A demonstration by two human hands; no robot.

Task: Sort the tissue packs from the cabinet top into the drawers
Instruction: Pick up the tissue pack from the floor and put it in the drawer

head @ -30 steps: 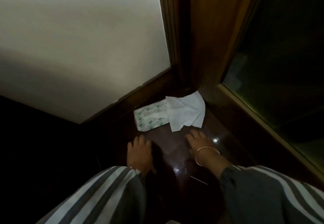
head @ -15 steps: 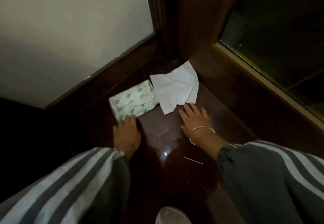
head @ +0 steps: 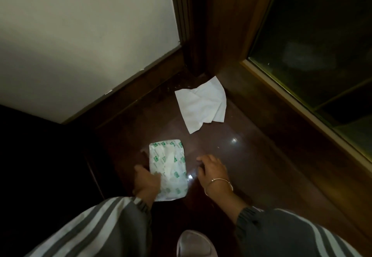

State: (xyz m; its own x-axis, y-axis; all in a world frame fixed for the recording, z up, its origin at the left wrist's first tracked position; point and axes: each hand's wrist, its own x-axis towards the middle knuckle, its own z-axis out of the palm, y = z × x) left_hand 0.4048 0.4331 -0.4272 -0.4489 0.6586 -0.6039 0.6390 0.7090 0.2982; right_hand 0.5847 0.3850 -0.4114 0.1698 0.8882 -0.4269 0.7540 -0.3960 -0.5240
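A white tissue pack (head: 169,166) with green print lies lengthwise on the dark glossy wooden cabinet top (head: 251,156), near its front edge. My left hand (head: 146,182) grips the pack's left side, thumb on top, fingers hidden beneath it. To the right of the pack my right hand (head: 213,171), with a thin bracelet on the wrist, rests on the wood with loosely curled fingers and holds nothing. A loose white tissue sheet (head: 202,106) lies crumpled in the back corner, apart from the pack.
A pale wall (head: 80,35) with a dark wooden skirting runs behind on the left. A wooden post stands in the corner, and a glass-fronted frame (head: 322,45) borders the right side. A light slipper (head: 193,244) shows below.
My left hand took hold of the tissue pack and drew it from the back corner toward the front edge, turning it lengthwise. My right hand left the loose sheet and pulled back.
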